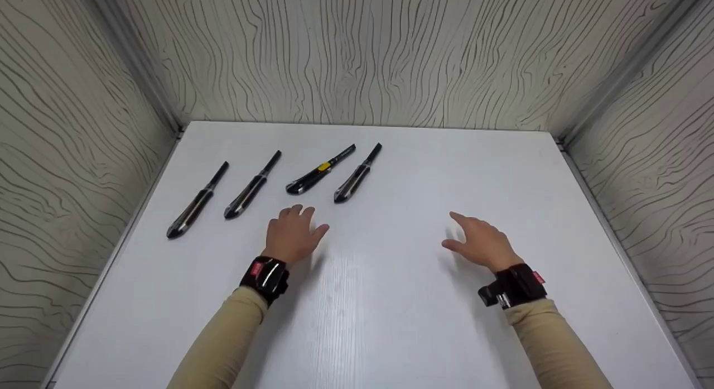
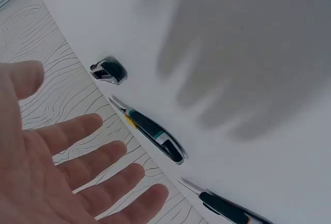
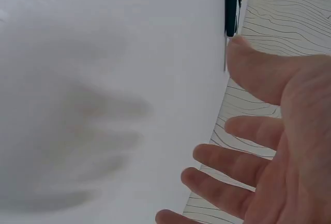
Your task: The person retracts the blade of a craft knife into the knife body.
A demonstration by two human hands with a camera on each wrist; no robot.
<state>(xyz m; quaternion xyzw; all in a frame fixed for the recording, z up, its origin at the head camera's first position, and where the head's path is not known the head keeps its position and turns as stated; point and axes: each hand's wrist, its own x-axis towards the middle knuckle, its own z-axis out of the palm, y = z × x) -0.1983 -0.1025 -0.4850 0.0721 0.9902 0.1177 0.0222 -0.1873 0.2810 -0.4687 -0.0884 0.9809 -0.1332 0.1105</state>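
Observation:
My left hand (image 1: pixel 291 235) hovers over the white table, fingers spread and nothing in it. Just beyond its fingertips lie a utility knife with a yellow slider (image 1: pixel 323 167) and, to the right, a second utility knife (image 1: pixel 352 181) with a dark blade. Farther left are a third knife (image 1: pixel 246 196) and, at the far left, another knife (image 1: pixel 191 212). All are laid slanting, blades pointing away toward the upper right. My right hand (image 1: pixel 482 242), also empty with its fingers extended, is held above the right half of the table, apart from the knives.
The white table (image 1: pixel 424 333) meets a wood-grain patterned panel (image 1: pixel 357 59) along its far edge. More such panels rise at the left and right sides. Both wrists wear black camera straps, the left one (image 1: pixel 265 278) over a tan sleeve.

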